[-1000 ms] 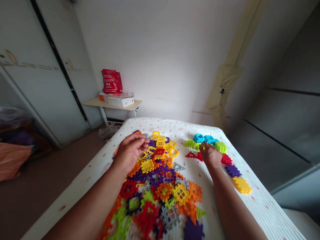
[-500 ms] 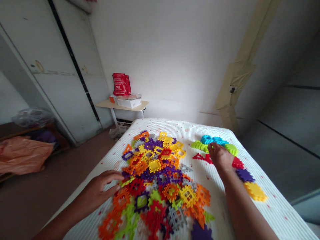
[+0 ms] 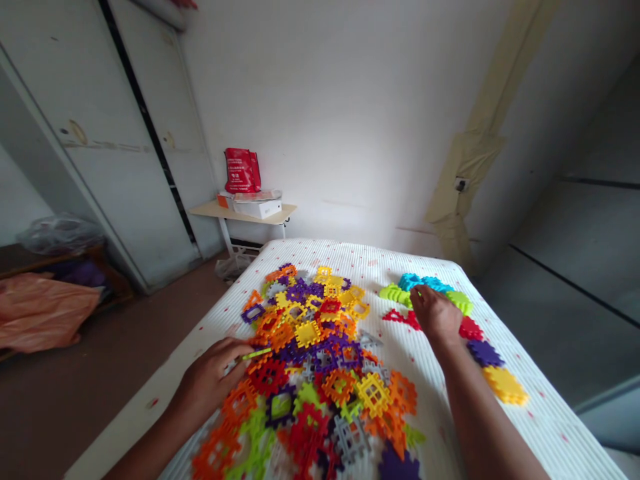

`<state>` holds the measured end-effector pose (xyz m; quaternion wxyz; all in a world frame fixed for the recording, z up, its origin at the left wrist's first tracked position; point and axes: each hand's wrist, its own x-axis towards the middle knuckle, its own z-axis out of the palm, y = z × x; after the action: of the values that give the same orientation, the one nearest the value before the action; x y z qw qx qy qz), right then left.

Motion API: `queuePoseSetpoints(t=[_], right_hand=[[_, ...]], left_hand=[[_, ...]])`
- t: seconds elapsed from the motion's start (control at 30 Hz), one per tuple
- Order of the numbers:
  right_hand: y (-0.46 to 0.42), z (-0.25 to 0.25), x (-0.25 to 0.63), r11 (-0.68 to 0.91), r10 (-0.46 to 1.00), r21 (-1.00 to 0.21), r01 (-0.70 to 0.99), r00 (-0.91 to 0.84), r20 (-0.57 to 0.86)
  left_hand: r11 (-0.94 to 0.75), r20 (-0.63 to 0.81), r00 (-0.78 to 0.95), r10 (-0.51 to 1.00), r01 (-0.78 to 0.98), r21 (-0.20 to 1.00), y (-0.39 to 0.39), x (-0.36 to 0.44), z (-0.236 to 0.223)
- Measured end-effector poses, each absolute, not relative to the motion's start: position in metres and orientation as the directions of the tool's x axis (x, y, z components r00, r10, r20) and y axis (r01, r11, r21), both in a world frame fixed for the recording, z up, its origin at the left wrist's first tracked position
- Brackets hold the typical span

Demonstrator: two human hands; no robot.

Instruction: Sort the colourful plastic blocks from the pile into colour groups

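My left hand (image 3: 216, 372) pinches a thin lime-green plastic building piece (image 3: 256, 353) at the left edge of a mixed heap of interlocking building pieces (image 3: 307, 333). Squares and triangles with notched edges make up the heap, in orange, yellow, purple, red, grey and green. My right hand (image 3: 436, 315) is over the sorted rows on the right, its fingers closed; whatever is in them is hidden. Around it lie blue pieces (image 3: 425, 281), a row of green pieces (image 3: 395, 294), red triangles (image 3: 397, 316) and a red stack (image 3: 471, 328).
Nearer on the right are a purple stack (image 3: 485, 353) and a yellow stack (image 3: 506, 385). Everything lies on a white ribbed bed cover (image 3: 340, 250). Behind it, a small table (image 3: 200, 210) carries a red bag (image 3: 242, 170) and boxes. A wardrobe (image 3: 150, 167) stands at left.
My left hand has closed on the lime-green piece and tilted it up off the heap. My right hand stays over the sorted rows, nearly unmoved. The view has shifted slightly.
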<state>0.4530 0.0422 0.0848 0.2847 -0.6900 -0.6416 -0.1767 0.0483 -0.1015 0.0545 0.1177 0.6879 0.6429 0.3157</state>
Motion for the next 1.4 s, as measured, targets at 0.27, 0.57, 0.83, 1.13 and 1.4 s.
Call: queuePoseSetpoints(t=[0.27, 0.57, 0.83, 1.13, 1.4], right_hand=[[0.035, 0.084, 0.431, 0.159, 0.808, -0.238, 0.958, 0.012, 0.589], [0.012, 0.088, 0.381, 0.507, 0.862, -0.724, 0.468, -0.255, 0.438], [-0.006, 0.089, 0.355, 0.346, 0.852, -0.931, 0.112, -0.453, 0.262], [-0.004, 0.082, 0.359, 0.186, 0.816, -0.982, 0.026, -0.561, 0.14], [-0.002, 0.074, 0.356, 0.229, 0.837, -0.972, 0.047, -0.52, 0.172]], left_hand=[[0.03, 0.106, -0.302, 0.947, 0.412, 0.911, -0.078, 0.097, 0.086], [-0.067, 0.127, -0.159, 0.979, 0.338, 0.939, -0.043, 0.139, 0.084], [-0.426, 0.494, -0.012, 0.869, 0.49, 0.761, -0.037, 0.161, 0.078], [-0.686, 0.825, 0.197, 0.531, 0.671, 0.281, -0.047, 0.161, 0.073], [-0.584, 0.707, 0.061, 0.704, 0.617, 0.528, -0.045, 0.157, 0.062]])
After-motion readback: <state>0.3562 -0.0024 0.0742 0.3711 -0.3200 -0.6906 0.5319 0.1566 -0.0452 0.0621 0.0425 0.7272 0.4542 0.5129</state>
